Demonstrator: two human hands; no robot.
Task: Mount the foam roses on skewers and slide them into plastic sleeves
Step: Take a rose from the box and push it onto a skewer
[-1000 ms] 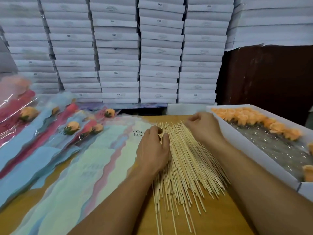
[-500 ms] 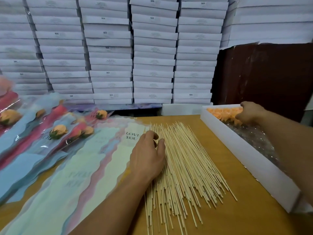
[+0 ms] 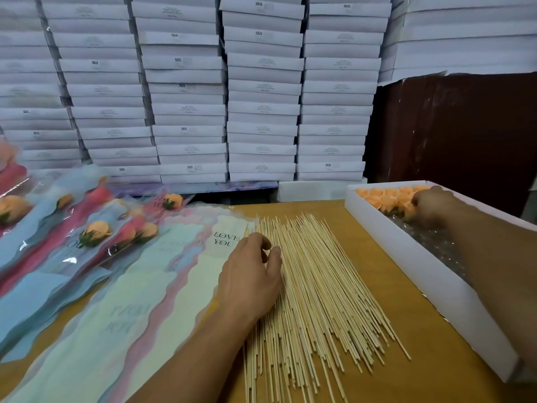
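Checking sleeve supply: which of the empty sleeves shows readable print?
The cream-paneled sleeve beside the left hand, reading "LOVE YOU"; the others' print is faint or covered.

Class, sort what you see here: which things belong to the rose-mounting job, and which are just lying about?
Part of the job:
- skewers, left hand resting on them
- foam roses in the white tray, right hand among them
- empty plastic sleeves
- finished sleeved roses

Just lying about:
- stacked white boxes
- dark panel
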